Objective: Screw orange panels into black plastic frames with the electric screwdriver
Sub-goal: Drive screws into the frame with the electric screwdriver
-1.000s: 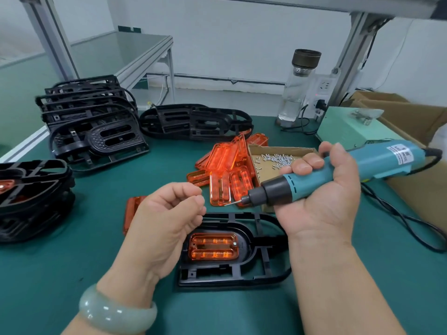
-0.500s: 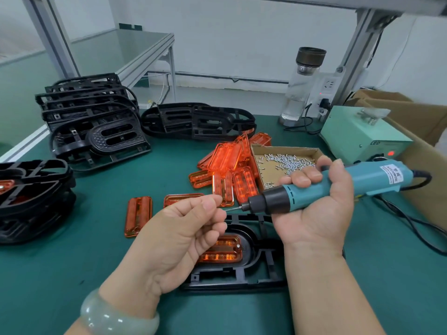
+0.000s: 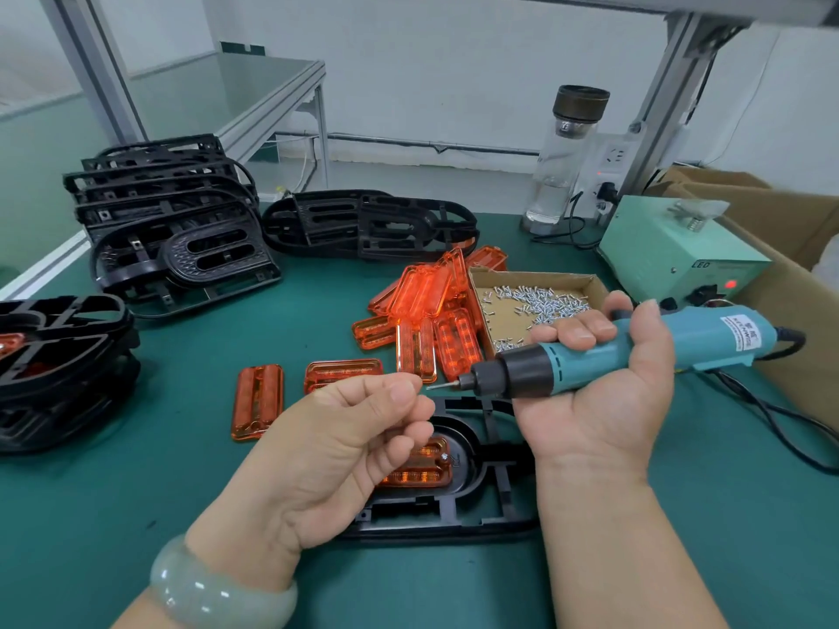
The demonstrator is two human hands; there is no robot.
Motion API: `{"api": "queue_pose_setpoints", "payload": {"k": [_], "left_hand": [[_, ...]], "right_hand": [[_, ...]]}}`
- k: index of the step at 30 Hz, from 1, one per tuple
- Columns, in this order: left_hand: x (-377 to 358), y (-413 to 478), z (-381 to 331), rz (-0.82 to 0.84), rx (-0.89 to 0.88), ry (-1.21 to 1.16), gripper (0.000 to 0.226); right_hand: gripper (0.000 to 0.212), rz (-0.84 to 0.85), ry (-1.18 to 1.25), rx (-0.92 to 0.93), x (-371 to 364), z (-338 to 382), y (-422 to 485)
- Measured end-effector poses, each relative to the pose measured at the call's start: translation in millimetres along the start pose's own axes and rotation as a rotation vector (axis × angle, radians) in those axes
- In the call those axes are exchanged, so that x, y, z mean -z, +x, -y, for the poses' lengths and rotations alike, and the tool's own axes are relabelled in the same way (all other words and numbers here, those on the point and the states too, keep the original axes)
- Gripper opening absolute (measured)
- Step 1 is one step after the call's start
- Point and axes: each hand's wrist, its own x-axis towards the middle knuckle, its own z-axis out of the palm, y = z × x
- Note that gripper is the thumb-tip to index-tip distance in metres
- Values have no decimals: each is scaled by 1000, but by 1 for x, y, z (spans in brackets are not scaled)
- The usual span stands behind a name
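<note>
Near the worktop's front edge, the left hand (image 3: 336, 451) had thumb and forefinger pressed together just beside the bit; what they pinched was hidden. Beneath lay the black frame (image 3: 472, 501) holding an orange panel (image 3: 420, 467). The right hand (image 3: 604, 379) gripped the electric screwdriver (image 3: 590, 356).

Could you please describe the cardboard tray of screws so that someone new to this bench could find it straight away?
Start at the pale green power box at the bench's right rear. Just left of it sits the cardboard tray, shallow and open-topped, beside the heap of orange panels. It alone holds a scatter of small silver screws.
</note>
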Motion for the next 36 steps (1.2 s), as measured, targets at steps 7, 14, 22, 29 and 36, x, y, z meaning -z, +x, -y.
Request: {"api": "queue_pose_setpoints", "payload": {"k": [7, 14, 22, 29, 36], "left_hand": [[0, 0, 1, 59, -19, 50, 9], [-2, -1, 4, 52, -118, 140, 16], [1, 2, 6, -57, -332, 499, 13], [4, 0, 3, -44, -417, 728, 25], [5, -1, 2, 7, -351, 523, 24]], "right_hand": [[13, 15, -20, -1, -2, -4, -1], [13, 30, -27, 3, -2, -5, -2], [14, 85, -66, 28, -3, -8, -5], [11, 173, -78, 25, -3, -7, -5], [12, 142, -52, 26, -2, -6, -4]]}}
